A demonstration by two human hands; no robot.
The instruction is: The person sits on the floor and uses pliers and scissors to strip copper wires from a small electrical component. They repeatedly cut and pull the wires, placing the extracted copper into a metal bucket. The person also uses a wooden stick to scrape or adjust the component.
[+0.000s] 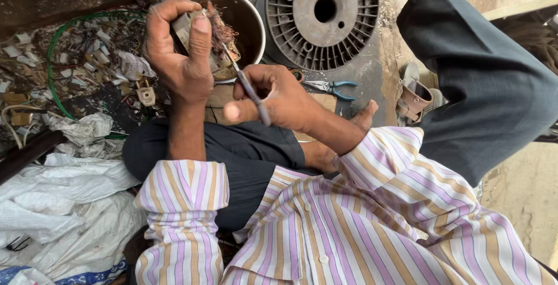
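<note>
the left hand (177,52) is clamped around a small greyish part with a tuft of copper wire (218,29) sprouting from its top, held up just over the near rim of a white bucket (256,35). the right hand (279,96) is closed on a thin metal tool (247,84) (a pick or narrow blade, too slim to tell which), whose tip points up into the base of the copper strands. judging by this, the step in hand is prying the winding loose from its holder, with the bucket below to catch what comes off.

the next move seems to call for a steady grip on the part while the tool tip works under the strands and levers them out, keeping the tip angled away from the left thumb, which lies close beside the wire.

on the floor beyond the right hand lie blue-handled pliers (331,87), and behind them, by the far edge, a grey ribbed spool flange (322,14). toward the left edge of the floor are scattered scraps inside a loop of green cable (55,46), and white sacks (64,203) fill the near left corner.
</note>
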